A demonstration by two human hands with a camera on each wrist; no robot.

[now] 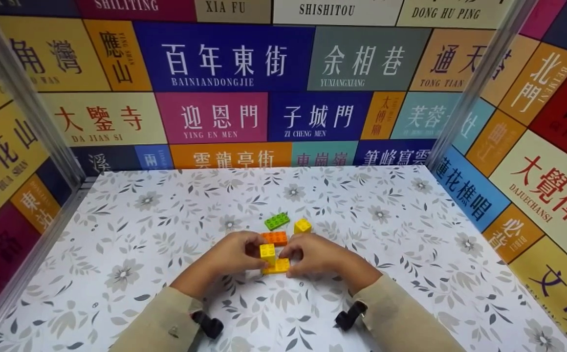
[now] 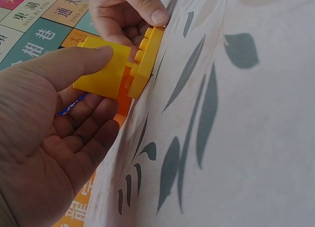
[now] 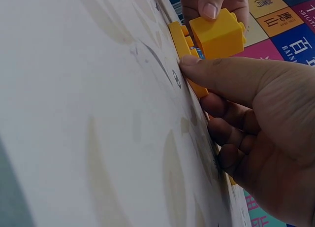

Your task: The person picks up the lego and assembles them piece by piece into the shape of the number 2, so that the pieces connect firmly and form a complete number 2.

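Note:
My left hand [image 1: 234, 253] pinches a tall yellow toy building block [image 1: 267, 250] between thumb and fingers. Below it, a flat yellow brick [image 1: 281, 266] lies on the table with studs facing up, its right end pinched by my right hand [image 1: 316, 255]. Seen from the left wrist, the tall block [image 2: 101, 72] is over one end of the flat brick [image 2: 148, 62]. The right wrist view shows the tall block [image 3: 219, 35] slightly tilted, with studs of the flat brick [image 3: 183, 42] visible beside it. Whether the two are touching, I cannot tell.
Just beyond my hands lies an orange brick [image 1: 275, 238]. Farther back are a green brick [image 1: 277, 221] and a second tall yellow block [image 1: 302, 226]. The table [image 1: 166, 220] has a leaf-patterned cover, with sign-printed walls [image 1: 225, 58] at the back and sides.

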